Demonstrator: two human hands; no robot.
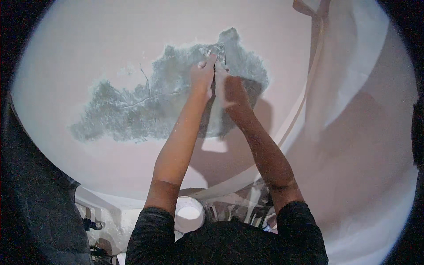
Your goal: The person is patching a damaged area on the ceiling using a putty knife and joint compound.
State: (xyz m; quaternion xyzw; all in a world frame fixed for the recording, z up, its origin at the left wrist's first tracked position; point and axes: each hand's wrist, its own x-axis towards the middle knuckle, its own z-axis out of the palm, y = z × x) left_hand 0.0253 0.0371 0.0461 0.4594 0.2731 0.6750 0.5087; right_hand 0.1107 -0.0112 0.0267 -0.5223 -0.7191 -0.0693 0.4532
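My left hand (203,77) and right hand (227,86) are clenched close together on a white-smeared scraper (221,50), which sits against the grey patch (172,77) of the pale wall (101,44), near its upper edge. Below, beside my left sleeve (150,232), a round bucket (201,213) holds something white.

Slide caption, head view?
Left hand and right hand hold a flat-bladed tool against a grey patch on a pale pink wall.
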